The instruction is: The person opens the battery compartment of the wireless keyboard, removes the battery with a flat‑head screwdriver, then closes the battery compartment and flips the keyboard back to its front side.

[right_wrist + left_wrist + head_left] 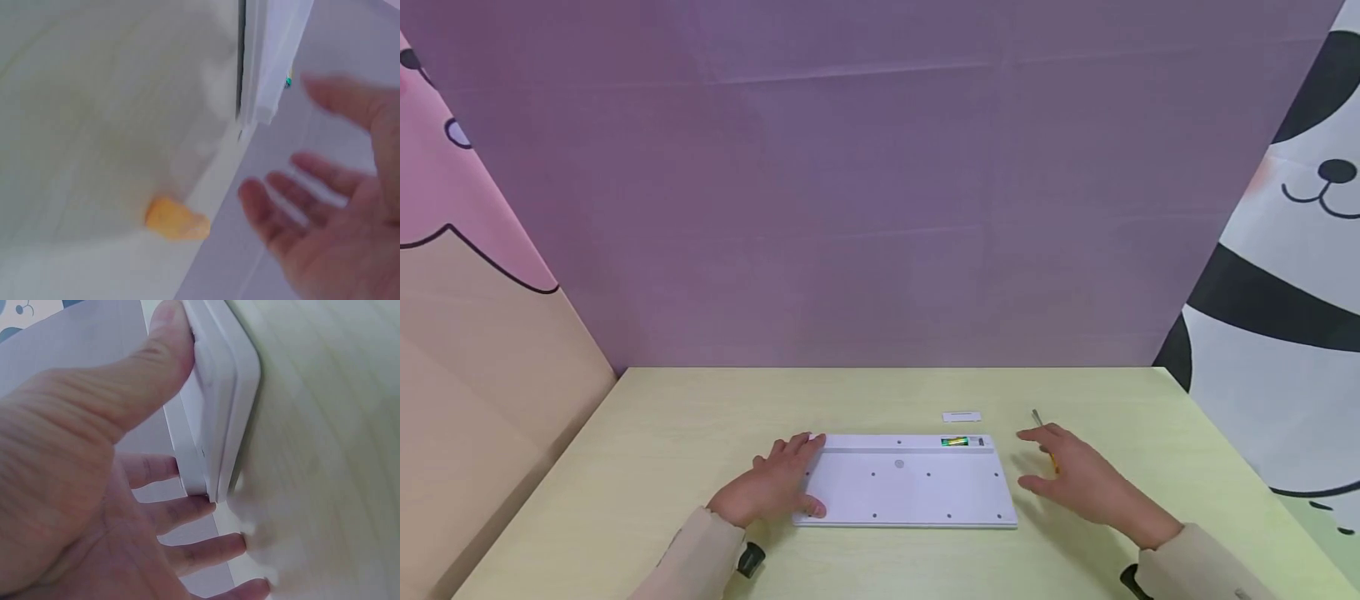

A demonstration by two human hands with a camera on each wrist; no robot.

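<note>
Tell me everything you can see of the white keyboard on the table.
The keyboard lies face down and flat on the pale table, a white, plastic-looking slab dotted with small screw holes. Its open battery bay at the far right holds a green battery. The left hand grips its left end; the right hand hovers beside it.

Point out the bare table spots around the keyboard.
Bare table lies left of the left hand and behind the keyboard, up to the wall. Crowded on the right: right hand, screwdriver and small cover.
</note>
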